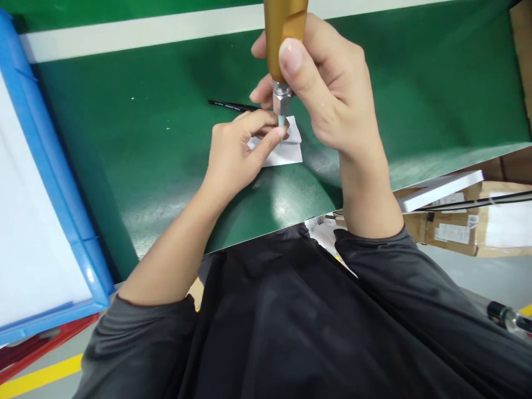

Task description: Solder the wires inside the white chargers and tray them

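We judged that the main danger lay at the pale tip (pixel 281 120) of the golden tool (pixel 279 41), because the fingertips of the left hand (pixel 239 145) were very close around it; if the tool slipped or was pressed down suddenly, it could have pricked or pinched them. We also thought that the white piece (pixel 286 156) below, which lay on the green table (pixel 124 138), could have slid or creased, since we saw no clamp on it and the left hand only partly covered it. A tilt of the tool could have moved the tip to the wrong place, as its heavy-looking body stood high above the small point. As for the pose, we saw the right hand (pixel 338 91) raised, gripping the golden tool from the side, with the thumb laid on its front and the tool nearly upright, its upper end cut off by the picture's edge. The left hand came in low from the left, its thumb and forefinger bent together at the tip; we could not tell whether they pinched the tip itself or something small beside it. The black pen (pixel 228 104) lay just behind the left hand.
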Motion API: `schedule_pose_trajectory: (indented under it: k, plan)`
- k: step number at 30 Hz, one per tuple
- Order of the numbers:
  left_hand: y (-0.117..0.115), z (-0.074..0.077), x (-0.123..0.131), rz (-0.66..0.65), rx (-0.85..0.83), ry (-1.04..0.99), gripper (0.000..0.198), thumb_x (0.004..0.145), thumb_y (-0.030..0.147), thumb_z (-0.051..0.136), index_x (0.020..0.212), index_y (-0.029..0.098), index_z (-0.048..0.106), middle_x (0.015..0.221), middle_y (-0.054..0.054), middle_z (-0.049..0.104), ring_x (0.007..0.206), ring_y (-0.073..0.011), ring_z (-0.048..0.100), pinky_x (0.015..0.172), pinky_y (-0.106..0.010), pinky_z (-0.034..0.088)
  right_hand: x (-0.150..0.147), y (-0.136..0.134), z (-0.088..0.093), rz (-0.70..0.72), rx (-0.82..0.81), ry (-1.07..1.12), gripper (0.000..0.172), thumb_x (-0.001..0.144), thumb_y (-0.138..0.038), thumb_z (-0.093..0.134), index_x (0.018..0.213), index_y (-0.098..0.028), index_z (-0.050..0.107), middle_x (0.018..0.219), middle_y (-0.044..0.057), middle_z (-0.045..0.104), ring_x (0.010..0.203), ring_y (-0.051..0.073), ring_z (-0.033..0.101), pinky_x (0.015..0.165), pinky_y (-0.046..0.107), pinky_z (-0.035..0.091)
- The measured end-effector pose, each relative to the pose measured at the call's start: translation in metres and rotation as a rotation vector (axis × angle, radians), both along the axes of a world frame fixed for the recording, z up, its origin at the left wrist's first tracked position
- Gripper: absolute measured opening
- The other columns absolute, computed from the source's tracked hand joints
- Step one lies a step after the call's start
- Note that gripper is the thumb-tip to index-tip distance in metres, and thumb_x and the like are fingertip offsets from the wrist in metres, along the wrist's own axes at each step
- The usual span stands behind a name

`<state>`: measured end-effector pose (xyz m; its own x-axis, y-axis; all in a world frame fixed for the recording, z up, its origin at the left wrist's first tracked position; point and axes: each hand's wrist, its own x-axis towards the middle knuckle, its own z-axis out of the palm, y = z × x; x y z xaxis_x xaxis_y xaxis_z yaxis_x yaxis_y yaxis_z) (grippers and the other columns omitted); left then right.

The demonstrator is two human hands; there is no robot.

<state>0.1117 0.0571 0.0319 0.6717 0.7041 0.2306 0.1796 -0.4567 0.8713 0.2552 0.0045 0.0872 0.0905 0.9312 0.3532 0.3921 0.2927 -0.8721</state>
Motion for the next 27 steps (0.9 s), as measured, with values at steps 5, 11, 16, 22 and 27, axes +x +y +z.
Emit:
schedule_pose_trajectory:
  k: [5,11,16,22,27]
  plan:
    - [0.006,-0.01,0.003,-0.061,-0.033,0.031,0.027,0.086,0.05,0.063,0.083,0.024,0.069,0.088,-0.003,0.071,0.082,-0.0168,0.066,0.071,-0.03,0.052,-0.001,0.001,-0.001,-0.003,0.006,0.028,0.024,0.098,-0.032,0.043,0.1,-0.017,0.061,0.083,-0.003,0.06,0.079,0.009,0.068,0.071,0.021,0.051]
    - [0.008,-0.01,0.002,-0.068,0.016,0.029,0.025,0.086,0.046,0.065,0.072,0.025,0.068,0.086,-0.003,0.068,0.089,-0.0193,0.065,0.077,-0.034,0.053,-0.002,0.001,-0.002,0.011,-0.003,0.011,0.021,0.098,-0.028,0.043,0.101,-0.016,0.061,0.084,-0.002,0.061,0.077,0.008,0.066,0.07,0.021,0.051]
    - [0.005,-0.008,0.002,-0.036,0.054,0.053,0.027,0.086,0.047,0.063,0.07,0.026,0.068,0.083,-0.004,0.066,0.097,-0.0231,0.063,0.08,-0.037,0.052,0.0,0.005,-0.008,0.044,0.105,0.074,0.029,0.098,-0.031,0.047,0.102,-0.005,0.06,0.083,0.003,0.06,0.073,0.01,0.066,0.067,0.022,0.048]
    - [0.017,-0.016,-0.001,-0.096,0.116,0.107,0.021,0.087,0.044,0.062,0.079,0.027,0.07,0.088,-0.005,0.069,0.098,-0.0244,0.06,0.087,-0.039,0.05,0.006,0.007,-0.008,0.013,0.043,-0.011,0.035,0.098,-0.036,0.045,0.107,-0.006,0.061,0.08,0.002,0.064,0.072,0.008,0.064,0.072,0.021,0.05]
    - [0.036,-0.014,-0.011,-0.001,0.223,0.214,0.026,0.088,0.043,0.058,0.076,0.024,0.069,0.079,-0.003,0.069,0.086,-0.0212,0.062,0.091,-0.038,0.047,0.014,0.008,-0.011,-0.037,0.014,-0.066,0.038,0.097,-0.047,0.042,0.105,-0.015,0.061,0.075,0.0,0.066,0.068,0.009,0.063,0.069,0.021,0.05]
